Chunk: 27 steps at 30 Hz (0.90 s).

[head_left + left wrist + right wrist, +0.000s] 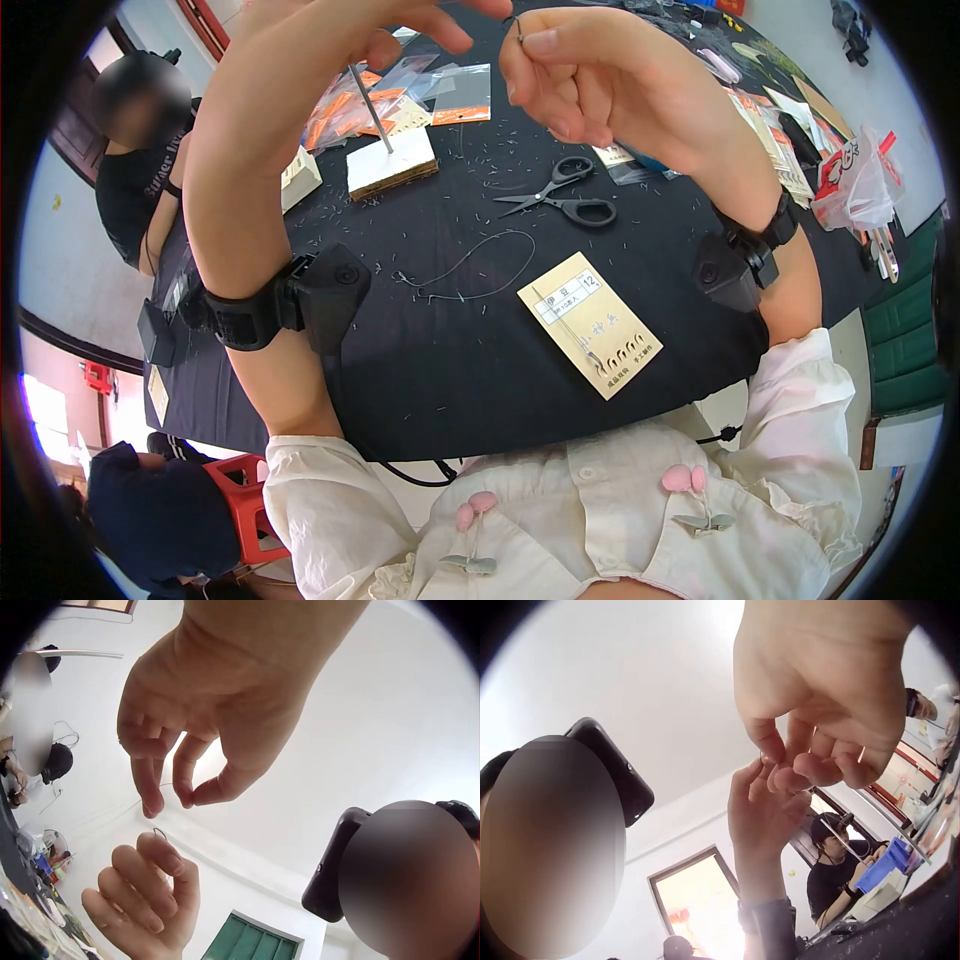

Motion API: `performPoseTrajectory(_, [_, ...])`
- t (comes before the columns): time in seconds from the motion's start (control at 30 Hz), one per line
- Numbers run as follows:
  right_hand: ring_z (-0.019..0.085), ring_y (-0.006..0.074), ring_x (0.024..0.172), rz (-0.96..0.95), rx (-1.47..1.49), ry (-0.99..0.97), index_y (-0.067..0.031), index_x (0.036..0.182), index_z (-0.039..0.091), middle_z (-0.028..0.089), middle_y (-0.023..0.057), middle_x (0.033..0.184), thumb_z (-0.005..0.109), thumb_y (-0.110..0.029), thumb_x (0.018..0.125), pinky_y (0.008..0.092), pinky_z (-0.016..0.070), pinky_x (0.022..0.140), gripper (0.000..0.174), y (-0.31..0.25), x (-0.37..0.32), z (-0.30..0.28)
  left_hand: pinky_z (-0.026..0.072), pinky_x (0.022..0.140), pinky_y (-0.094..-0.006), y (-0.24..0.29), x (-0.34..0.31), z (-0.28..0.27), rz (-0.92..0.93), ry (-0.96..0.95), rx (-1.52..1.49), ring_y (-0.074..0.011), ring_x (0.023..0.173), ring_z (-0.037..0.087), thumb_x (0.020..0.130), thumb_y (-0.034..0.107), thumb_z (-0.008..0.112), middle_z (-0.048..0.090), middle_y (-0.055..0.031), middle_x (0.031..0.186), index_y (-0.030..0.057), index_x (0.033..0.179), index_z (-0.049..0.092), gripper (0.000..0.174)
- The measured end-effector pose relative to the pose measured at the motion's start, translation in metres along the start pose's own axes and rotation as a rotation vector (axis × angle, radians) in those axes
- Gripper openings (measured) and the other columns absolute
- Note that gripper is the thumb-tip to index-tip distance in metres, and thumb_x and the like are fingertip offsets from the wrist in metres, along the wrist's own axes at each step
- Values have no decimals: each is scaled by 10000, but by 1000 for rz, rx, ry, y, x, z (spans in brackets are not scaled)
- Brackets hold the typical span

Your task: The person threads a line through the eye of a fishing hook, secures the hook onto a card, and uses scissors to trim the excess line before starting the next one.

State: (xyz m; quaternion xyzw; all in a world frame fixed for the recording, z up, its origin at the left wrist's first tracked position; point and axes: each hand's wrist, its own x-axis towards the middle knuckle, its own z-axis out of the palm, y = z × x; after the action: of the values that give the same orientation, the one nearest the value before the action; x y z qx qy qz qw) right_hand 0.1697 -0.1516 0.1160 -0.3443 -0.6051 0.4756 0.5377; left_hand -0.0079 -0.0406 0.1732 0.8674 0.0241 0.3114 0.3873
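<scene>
My right hand (600,75) (142,900) (825,697) pinches a small curved hook (160,832) between thumb and forefinger, other fingers curled. Just beside it is my left hand (375,20) (217,697) (761,817), partly cut off by the head view's top edge. In the left wrist view its thumb and one finger meet at the tips, above the hook; whether they hold a thin line cannot be made out. Below the hands, a metal rod (372,110) stands at a white-topped block (400,168).
Black scissors (560,192), a loop of thin line (478,292) and a card with several hooks (600,335) lie on the dark tablecloth (440,380). Plastic packets (462,92) are behind the block, a plastic bag (855,185) at the right. Another person sits at the left.
</scene>
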Motion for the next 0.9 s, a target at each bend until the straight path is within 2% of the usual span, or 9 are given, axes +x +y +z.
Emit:
performPoseTrajectory(0.17, [495, 129, 481, 31, 16, 5, 57, 854, 618, 584, 107, 635, 447, -188, 945, 223, 394, 475, 312, 1, -2, 2, 439, 509, -161, -15, 7, -4, 79, -116, -67, -89, 687, 633, 879, 121, 534, 671, -161, 921, -13, 890, 614, 157])
performPoseTrajectory(0.27, [493, 130, 481, 39, 13, 14, 58, 848, 617, 583, 108, 634, 445, -185, 943, 224, 395, 477, 313, -1, -2, 2, 437, 512, -161, -14, 6, -7, 9, -108, -18, -83, 686, 626, 876, 117, 538, 670, -159, 914, -14, 897, 613, 153])
performPoseTrajectory(0.57, [487, 139, 477, 62, -3, 22, 62, 844, 617, 577, 109, 625, 446, -182, 941, 242, 406, 492, 313, -1, -1, 0, 424, 502, -155, -14, 7, -7, 18, -116, -6, -75, 672, 612, 874, 113, 538, 669, -155, 901, -17, 892, 618, 153])
performPoseTrajectory(0.67, [487, 136, 477, 40, 2, 5, 64, 848, 618, 578, 109, 625, 450, -179, 940, 241, 408, 495, 309, 1, -1, -2, 432, 516, -158, 5, 2, -3, -7, -124, -20, -80, 678, 616, 875, 114, 538, 668, -149, 891, -18, 891, 620, 156])
performPoseTrajectory(0.9, [492, 130, 479, 29, 13, 0, 65, 860, 617, 584, 106, 632, 451, -172, 941, 229, 404, 491, 300, 3, 0, -4, 450, 546, -170, -17, 6, -5, 6, -72, -43, -107, 718, 635, 877, 120, 544, 667, -134, 864, -18, 900, 619, 159])
